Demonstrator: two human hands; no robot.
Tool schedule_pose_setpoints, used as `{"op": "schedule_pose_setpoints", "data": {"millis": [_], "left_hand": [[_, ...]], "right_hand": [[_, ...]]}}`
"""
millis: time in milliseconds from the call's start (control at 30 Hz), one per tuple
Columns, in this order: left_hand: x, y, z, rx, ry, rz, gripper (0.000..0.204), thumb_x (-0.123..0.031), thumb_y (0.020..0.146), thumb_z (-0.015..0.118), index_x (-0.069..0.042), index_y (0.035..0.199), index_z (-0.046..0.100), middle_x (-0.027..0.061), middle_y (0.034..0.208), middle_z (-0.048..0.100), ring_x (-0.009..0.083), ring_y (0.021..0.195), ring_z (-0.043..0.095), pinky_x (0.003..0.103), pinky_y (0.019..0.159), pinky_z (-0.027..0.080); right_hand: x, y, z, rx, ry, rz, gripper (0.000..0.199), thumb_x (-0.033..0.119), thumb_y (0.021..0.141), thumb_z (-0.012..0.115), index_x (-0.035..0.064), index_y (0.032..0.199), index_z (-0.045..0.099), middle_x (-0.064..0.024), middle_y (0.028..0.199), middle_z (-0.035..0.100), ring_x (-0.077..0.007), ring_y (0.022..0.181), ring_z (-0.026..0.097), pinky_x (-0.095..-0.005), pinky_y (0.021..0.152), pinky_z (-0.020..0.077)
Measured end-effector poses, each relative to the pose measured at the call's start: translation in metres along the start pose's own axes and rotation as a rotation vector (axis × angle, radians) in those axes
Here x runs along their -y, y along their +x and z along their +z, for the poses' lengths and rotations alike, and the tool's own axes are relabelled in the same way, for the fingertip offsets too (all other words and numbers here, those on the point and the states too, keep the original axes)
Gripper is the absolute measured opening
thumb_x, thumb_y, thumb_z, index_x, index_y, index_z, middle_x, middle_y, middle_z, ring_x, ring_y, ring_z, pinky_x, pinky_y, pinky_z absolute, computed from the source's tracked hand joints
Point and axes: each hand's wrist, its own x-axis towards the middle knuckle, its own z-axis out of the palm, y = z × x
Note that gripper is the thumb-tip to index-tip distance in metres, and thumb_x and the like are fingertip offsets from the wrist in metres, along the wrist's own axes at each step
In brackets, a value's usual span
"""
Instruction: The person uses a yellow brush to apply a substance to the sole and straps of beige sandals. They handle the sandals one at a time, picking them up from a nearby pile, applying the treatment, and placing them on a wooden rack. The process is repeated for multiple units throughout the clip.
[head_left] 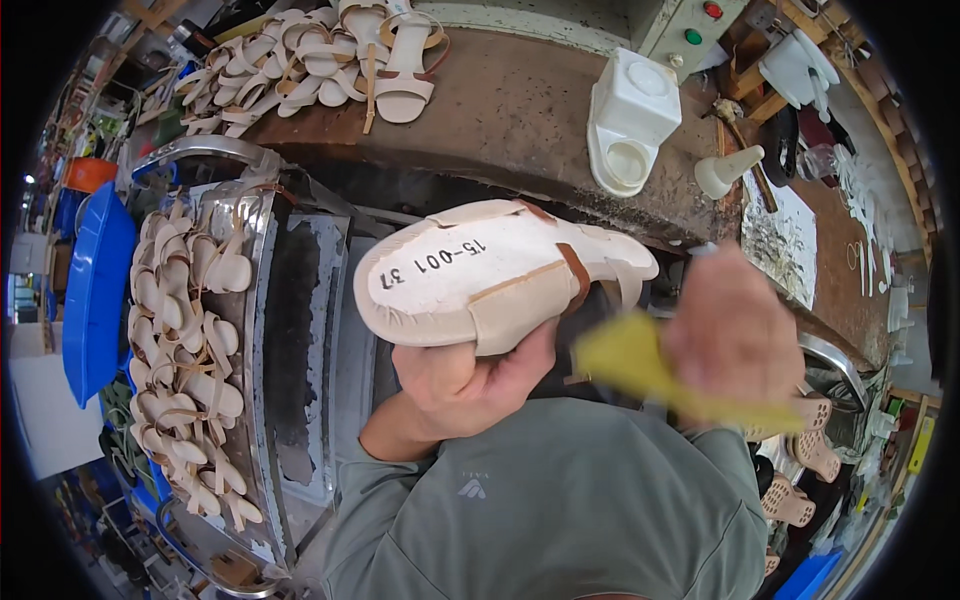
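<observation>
A beige sandal (pixel 520 240) is held bottom up in front of my chest, its pale insole underside and dark printed marks facing up. Brown strap pieces show along its edges. My left hand (pixel 475 385) is closed around it from below, near the toe end. To the right, my right hand (pixel 735 335) is smeared by motion but wrapped round a yellow flat object (pixel 640 365). That object is too blurred to name; its wide end is beside the sandal, and I cannot tell whether they touch.
Sandals in a pile (pixel 300 60) lie on the brown workbench (pixel 500 110). More sandals (pixel 190 350) fill a metal-framed rack at left, beside a blue tray (pixel 97 295). A white container (pixel 635 120) and a pale cone-shaped pot (pixel 725 172) stand on the bench. Perforated beige pieces (pixel 790 500) hang lower right.
</observation>
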Motion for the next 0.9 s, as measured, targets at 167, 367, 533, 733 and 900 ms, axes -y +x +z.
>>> {"op": "schedule_pose_setpoints", "data": {"millis": [167,367,533,733,900], "left_hand": [[-0.001,-0.003,0.000,0.009,-0.025,-0.103,0.029,0.002,0.065,0.069,0.000,0.094,0.066,0.0129,0.096,0.066,0.0286,0.091,0.064,0.036,0.086,0.046],[0.021,-0.003,-0.006,-0.081,-0.096,-0.044,0.032,-0.002,0.064,0.071,-0.002,0.096,0.067,0.0125,0.096,0.067,0.0274,0.095,0.063,0.037,0.089,0.044],[0.053,-0.001,-0.016,-0.102,-0.305,-0.051,0.028,-0.004,0.062,0.072,-0.001,0.089,0.070,0.0122,0.095,0.067,0.0251,0.096,0.062,0.037,0.090,0.043],[0.088,0.012,-0.027,-0.027,-0.481,-0.035,0.042,-0.012,0.065,0.073,0.006,0.101,0.061,0.0147,0.105,0.062,0.0232,0.101,0.058,0.037,0.092,0.041],[0.090,0.016,0.010,-0.340,-0.649,-0.229,0.093,-0.035,0.068,0.077,0.007,0.133,0.025,0.0161,0.133,0.036,0.0237,0.121,0.038,0.036,0.103,0.027]], "right_hand": [[0.019,0.000,-0.015,0.045,0.346,0.137,0.011,0.013,0.077,0.069,0.0031,0.082,0.067,-0.0095,0.070,0.065,-0.0152,0.050,0.053,-0.0288,0.051,0.0382],[0.007,-0.053,-0.062,-0.581,0.550,0.703,0.026,0.027,0.094,0.043,0.0073,0.077,0.043,-0.0013,0.069,0.042,-0.0091,0.051,0.039,-0.0199,0.046,0.0334],[-0.008,-0.088,-0.047,-0.072,0.461,1.419,0.030,0.025,0.089,0.053,-0.0019,0.100,0.061,-0.0025,0.064,0.058,-0.0100,0.060,0.055,-0.0230,0.057,0.0421],[-0.020,-0.103,-0.002,-0.304,0.991,1.372,0.023,0.024,0.087,0.057,0.0022,0.081,0.058,-0.0043,0.057,0.056,-0.0095,0.048,0.051,-0.0214,0.046,0.0397],[-0.025,-0.086,0.018,-0.580,1.120,1.251,0.019,0.022,0.089,0.054,0.0034,0.084,0.056,-0.0033,0.058,0.054,-0.0090,0.049,0.048,-0.0212,0.046,0.0379]]}}
